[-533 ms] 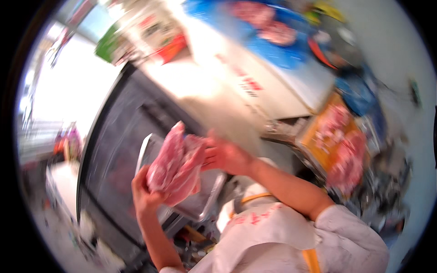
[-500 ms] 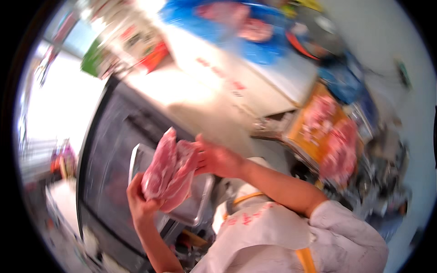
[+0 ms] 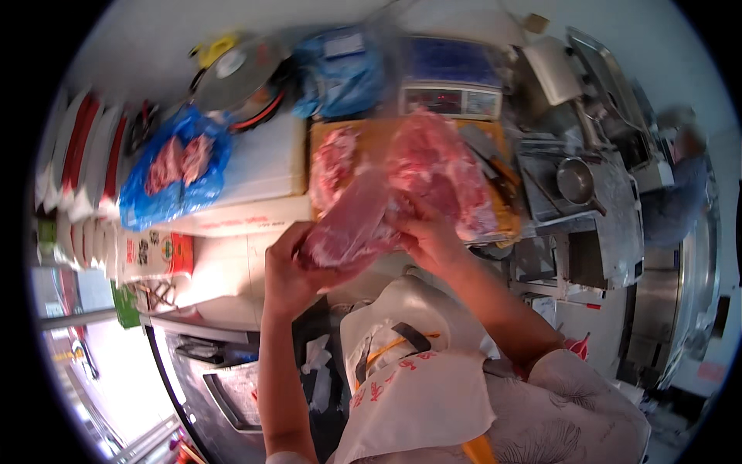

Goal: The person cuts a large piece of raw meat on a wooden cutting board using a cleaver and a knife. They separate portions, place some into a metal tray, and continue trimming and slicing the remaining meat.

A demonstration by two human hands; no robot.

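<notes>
A long piece of raw pink meat [image 3: 348, 224] is held between my hands, above the near edge of a wooden cutting board [image 3: 323, 197]. My left hand [image 3: 297, 263] grips its near left end, fingers curled round it; my right hand [image 3: 421, 232] grips the right side, fingertips partly hidden by it. On the board lie a large slab of meat [image 3: 440, 155], a smaller fatty piece [image 3: 332, 158] at the left and knives [image 3: 495, 162] at the right.
Left are meat on blue plastic [image 3: 178, 162] and a lidded pan [image 3: 236, 81]. Behind the board sit a blue bag [image 3: 336, 73] and a scale [image 3: 452, 77]. A metal counter [image 3: 564, 224] holds a small pot; a person [image 3: 668, 201] stands far right. A dark appliance [image 3: 197, 363] is lower left.
The view has swung toward the board, which now sits straight ahead. The held meat has moved away from the tray and dark appliance to over the board, still in both hands.
</notes>
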